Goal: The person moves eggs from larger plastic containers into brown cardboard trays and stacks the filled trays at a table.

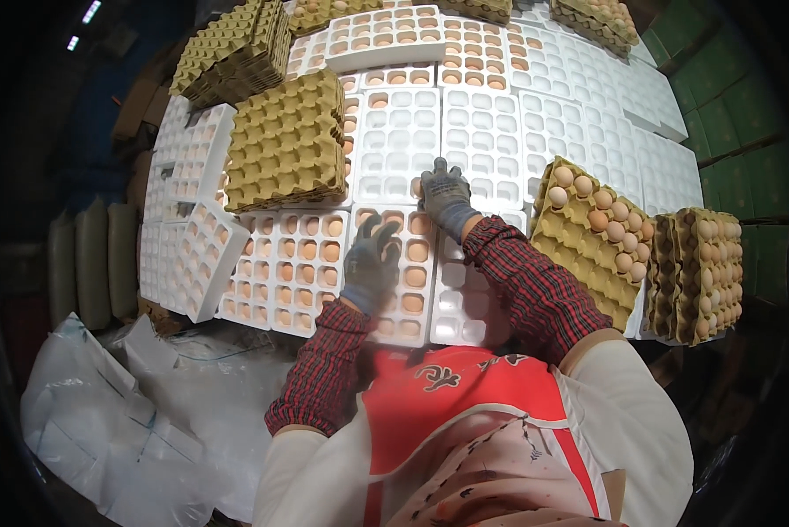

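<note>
My right hand (446, 191), in a grey work glove, reaches over the near right corner of a white foam egg tray (398, 139). Its thumb and forefinger are around a brown egg (417, 187) at a corner cell. One other egg (378, 101) sits in that tray's far left cell. My left hand (372, 262), also gloved and slightly blurred, hovers over a nearer foam tray (427, 319) that holds several eggs (416, 277). Its fingers are curled but apart, and I see nothing between them. The hand hides some of that tray's cells.
A pulp egg tray (569, 247) partly filled with eggs lies at right, beside upright filled pulp trays (711, 277). Stacked pulp trays (286, 141) stand at left. Tilted foam trays (200, 263) lean nearby. Plastic-wrapped bundles (124, 428) are at lower left, green boxes (737, 132) at right.
</note>
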Available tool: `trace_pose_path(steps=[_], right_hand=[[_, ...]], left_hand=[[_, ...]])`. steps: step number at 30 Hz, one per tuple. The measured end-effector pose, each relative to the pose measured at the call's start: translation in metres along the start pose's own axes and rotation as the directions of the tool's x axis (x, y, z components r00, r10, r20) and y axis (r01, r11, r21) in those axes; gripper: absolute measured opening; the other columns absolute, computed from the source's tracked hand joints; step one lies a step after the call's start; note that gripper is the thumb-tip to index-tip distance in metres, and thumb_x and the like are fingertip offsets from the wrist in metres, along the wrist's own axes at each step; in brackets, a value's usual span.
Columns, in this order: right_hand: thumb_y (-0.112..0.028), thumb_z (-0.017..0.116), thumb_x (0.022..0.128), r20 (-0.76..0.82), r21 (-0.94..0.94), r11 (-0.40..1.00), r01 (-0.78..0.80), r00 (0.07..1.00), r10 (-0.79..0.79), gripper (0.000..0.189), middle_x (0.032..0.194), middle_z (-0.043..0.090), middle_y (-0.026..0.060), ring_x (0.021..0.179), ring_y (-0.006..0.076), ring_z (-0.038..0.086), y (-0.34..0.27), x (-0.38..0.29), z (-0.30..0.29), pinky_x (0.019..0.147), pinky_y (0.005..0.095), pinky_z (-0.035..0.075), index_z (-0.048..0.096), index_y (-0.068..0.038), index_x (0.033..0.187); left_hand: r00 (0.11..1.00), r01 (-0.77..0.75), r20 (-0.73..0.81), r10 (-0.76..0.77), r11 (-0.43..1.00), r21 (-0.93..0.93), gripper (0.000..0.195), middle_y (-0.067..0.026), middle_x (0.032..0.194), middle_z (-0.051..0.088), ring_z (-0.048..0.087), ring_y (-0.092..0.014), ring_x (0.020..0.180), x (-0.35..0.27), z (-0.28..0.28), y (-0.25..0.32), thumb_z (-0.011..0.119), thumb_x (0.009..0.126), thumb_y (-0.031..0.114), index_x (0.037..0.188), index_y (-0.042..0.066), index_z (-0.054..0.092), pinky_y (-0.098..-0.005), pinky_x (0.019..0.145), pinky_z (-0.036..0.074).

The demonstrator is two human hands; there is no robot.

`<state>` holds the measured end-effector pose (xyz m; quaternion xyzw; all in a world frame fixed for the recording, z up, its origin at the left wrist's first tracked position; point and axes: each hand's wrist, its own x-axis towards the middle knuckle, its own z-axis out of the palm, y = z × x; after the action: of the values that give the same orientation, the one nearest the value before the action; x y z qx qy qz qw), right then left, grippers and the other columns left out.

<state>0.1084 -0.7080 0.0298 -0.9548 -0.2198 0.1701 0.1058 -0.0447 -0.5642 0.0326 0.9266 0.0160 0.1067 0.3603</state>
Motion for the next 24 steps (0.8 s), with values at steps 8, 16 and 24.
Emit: trace_pose_path(steps=[8,16,24], right_hand=[[-0.024,0.071,0.086,-0.054,0.143,0.962,0.231,0.973,-0.226,0.034,0.121,0.062,0.0100,0.117,0.0355,0.055,-0.035,0.050,0.037,0.096,0.0452,0.051,0.068,-0.014,0.118],[-0.042,0.061,0.094,-0.249,0.137,0.987,0.078,0.968,-0.042,0.066,0.158,0.038,0.0203,0.149,0.0427,0.029,0.007,0.052,0.045,0.121,0.0587,0.021,0.046,-0.010,0.149],[-0.014,0.071,0.086,-0.617,0.461,0.885,-0.067,0.693,0.373,0.030,0.122,0.066,0.0112,0.111,0.0334,0.062,0.150,-0.190,-0.032,0.096,0.0444,0.050,0.070,-0.012,0.116]], left_hand=[[0.991,-0.015,0.134,-0.024,0.958,0.285,0.032,-0.0147,0.113,0.067,0.066,-0.037,0.104,0.114,0.017,-0.092,0.063,0.090,0.016,0.121,0.012,0.068,-0.0441,0.093,0.054],[0.962,-0.200,-0.180,0.207,0.978,0.058,0.026,-0.0219,0.133,0.062,0.056,-0.039,0.127,0.186,0.041,-0.078,0.057,0.100,0.010,0.121,0.000,0.068,-0.0448,0.108,0.046],[0.985,-0.166,-0.028,0.172,0.975,0.146,0.047,-0.0226,0.140,0.056,0.048,-0.044,0.132,0.165,0.087,-0.073,0.069,0.094,0.022,0.135,0.004,0.059,-0.0521,0.107,0.044]])
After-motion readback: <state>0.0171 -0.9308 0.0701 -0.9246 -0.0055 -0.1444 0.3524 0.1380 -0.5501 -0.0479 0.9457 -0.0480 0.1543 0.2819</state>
